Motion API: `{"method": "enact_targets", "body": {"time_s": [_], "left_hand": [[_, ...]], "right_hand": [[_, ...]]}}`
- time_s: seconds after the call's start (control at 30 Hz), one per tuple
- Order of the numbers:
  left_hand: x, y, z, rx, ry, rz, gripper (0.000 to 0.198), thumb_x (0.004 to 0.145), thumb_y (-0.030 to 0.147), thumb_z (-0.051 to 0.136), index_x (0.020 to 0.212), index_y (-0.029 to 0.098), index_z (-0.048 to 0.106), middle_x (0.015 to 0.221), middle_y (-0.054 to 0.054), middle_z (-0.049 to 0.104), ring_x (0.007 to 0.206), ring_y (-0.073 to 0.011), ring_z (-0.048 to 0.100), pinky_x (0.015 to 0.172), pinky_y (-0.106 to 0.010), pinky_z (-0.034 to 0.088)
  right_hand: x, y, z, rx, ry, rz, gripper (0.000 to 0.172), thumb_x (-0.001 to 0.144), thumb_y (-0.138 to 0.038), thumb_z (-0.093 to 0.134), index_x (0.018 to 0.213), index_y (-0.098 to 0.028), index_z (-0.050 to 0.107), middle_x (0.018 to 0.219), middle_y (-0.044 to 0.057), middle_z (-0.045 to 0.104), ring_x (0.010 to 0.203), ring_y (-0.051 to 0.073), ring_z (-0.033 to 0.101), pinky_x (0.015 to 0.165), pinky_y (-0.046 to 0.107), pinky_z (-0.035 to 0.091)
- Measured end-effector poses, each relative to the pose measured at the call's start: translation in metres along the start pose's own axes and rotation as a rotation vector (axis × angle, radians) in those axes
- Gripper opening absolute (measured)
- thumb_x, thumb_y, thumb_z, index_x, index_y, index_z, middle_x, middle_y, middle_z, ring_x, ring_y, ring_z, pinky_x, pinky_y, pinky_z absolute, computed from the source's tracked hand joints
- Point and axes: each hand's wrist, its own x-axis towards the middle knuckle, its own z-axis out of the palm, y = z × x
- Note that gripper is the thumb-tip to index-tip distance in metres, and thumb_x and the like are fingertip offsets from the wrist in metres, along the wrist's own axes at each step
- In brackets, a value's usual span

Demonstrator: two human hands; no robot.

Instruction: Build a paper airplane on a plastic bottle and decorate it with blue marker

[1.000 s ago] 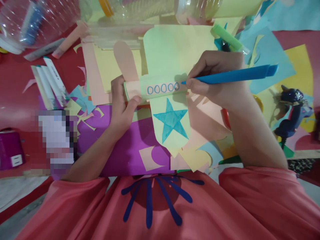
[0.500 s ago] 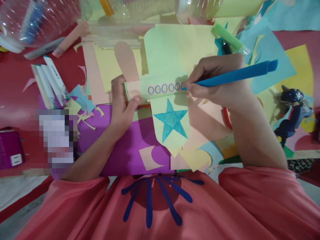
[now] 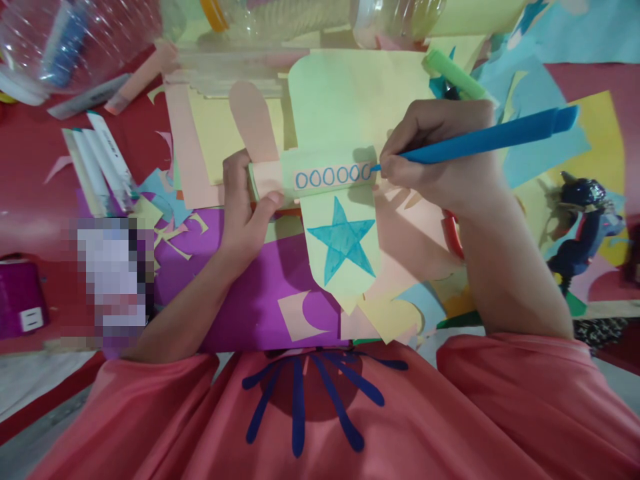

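Observation:
My right hand is closed around a blue felt-tip pen. Its tip is at the right end of a pale pink strip bearing a row of blue ovals. That strip lies across a pale green paper cutout with rounded ends. Below it, a blue star is coloured on the cutout's lower flap. At the left end, my left hand grips the cutout's folded band, thumb on top and fingers behind. A pink rounded paper tab sticks up beside those fingers.
White markers lie on the red table to the left. Clear plastic bottles stand along the back. Paper scraps cover a purple sheet. To the right are a green marker, a red curved handle and a dark figurine.
My right hand and the pen have shifted slightly right, and the pen tip has drawn back a little from the last oval, which shows more fully. My left hand stays put.

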Motion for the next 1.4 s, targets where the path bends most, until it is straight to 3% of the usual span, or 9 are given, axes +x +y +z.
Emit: {"method": "enact_targets", "body": {"time_s": [0.17, 0.4, 0.63, 0.8, 0.93, 1.17, 1.4], "left_hand": [[0.0, 0.002, -0.003, -0.059, -0.064, -0.038, 0.049, 0.087, 0.062, 0.049, 0.125, 0.032, 0.042, 0.119, -0.005, 0.048, 0.115, -0.0291, 0.046, 0.098, -0.053, 0.039], [0.0, 0.001, -0.003, -0.05, -0.059, -0.021, 0.046, 0.088, 0.057, 0.05, 0.126, 0.032, 0.042, 0.118, -0.005, 0.048, 0.113, -0.0282, 0.047, 0.097, -0.051, 0.04], [0.0, 0.011, 0.001, 0.023, -0.072, -0.003, 0.039, 0.089, 0.057, 0.048, 0.12, 0.033, 0.043, 0.115, -0.006, 0.048, 0.112, -0.028, 0.048, 0.096, -0.052, 0.043], [0.002, 0.019, 0.001, 0.082, -0.128, 0.069, 0.044, 0.089, 0.054, 0.05, 0.124, 0.029, 0.041, 0.119, -0.007, 0.049, 0.117, -0.0294, 0.047, 0.096, -0.054, 0.046], [0.002, 0.027, 0.001, 0.13, -0.151, -0.009, 0.045, 0.089, 0.057, 0.046, 0.124, 0.03, 0.041, 0.125, -0.008, 0.049, 0.119, -0.0294, 0.047, 0.095, -0.051, 0.049], [0.002, 0.03, 0.002, 0.176, -0.136, -0.016, 0.041, 0.089, 0.057, 0.045, 0.12, 0.031, 0.042, 0.124, -0.007, 0.051, 0.114, -0.0288, 0.051, 0.091, -0.049, 0.052], [0.002, 0.03, 0.001, 0.182, -0.154, 0.008, 0.04, 0.09, 0.056, 0.044, 0.12, 0.029, 0.041, 0.122, -0.009, 0.051, 0.115, -0.0286, 0.05, 0.092, -0.05, 0.051]], "right_hand": [[0.0, 0.0, 0.001, 0.018, 0.017, -0.024, 0.028, 0.061, -0.032, 0.078, 0.051, -0.021, 0.053, 0.049, -0.003, 0.055, 0.046, 0.008, 0.045, 0.041, 0.023, 0.029], [-0.001, 0.003, 0.002, 0.063, 0.047, -0.027, 0.021, 0.061, -0.018, 0.072, 0.054, -0.021, 0.053, 0.051, -0.002, 0.058, 0.045, 0.008, 0.05, 0.041, 0.023, 0.033], [-0.003, -0.007, 0.005, 0.166, 0.172, -0.096, 0.023, 0.069, -0.033, 0.072, 0.057, -0.021, 0.056, 0.049, -0.004, 0.053, 0.04, 0.007, 0.042, 0.041, 0.025, 0.031], [-0.009, -0.016, 0.006, 0.131, 0.042, -0.148, 0.007, 0.073, -0.02, 0.074, 0.074, -0.024, 0.068, 0.064, -0.002, 0.062, 0.051, 0.008, 0.05, 0.049, 0.027, 0.038], [-0.018, -0.018, 0.017, 0.167, -0.044, -0.16, 0.001, 0.081, -0.022, 0.067, 0.082, -0.022, 0.068, 0.071, -0.002, 0.067, 0.054, 0.008, 0.057, 0.049, 0.023, 0.043], [-0.028, -0.008, 0.04, 0.03, 0.0, -0.19, 0.009, 0.081, -0.025, 0.065, 0.073, -0.024, 0.062, 0.061, -0.005, 0.064, 0.049, 0.01, 0.054, 0.043, 0.025, 0.043], [-0.032, 0.001, 0.041, -0.04, 0.026, -0.217, 0.006, 0.083, -0.029, 0.064, 0.078, -0.028, 0.063, 0.063, -0.004, 0.065, 0.052, 0.012, 0.056, 0.044, 0.027, 0.042]]}}
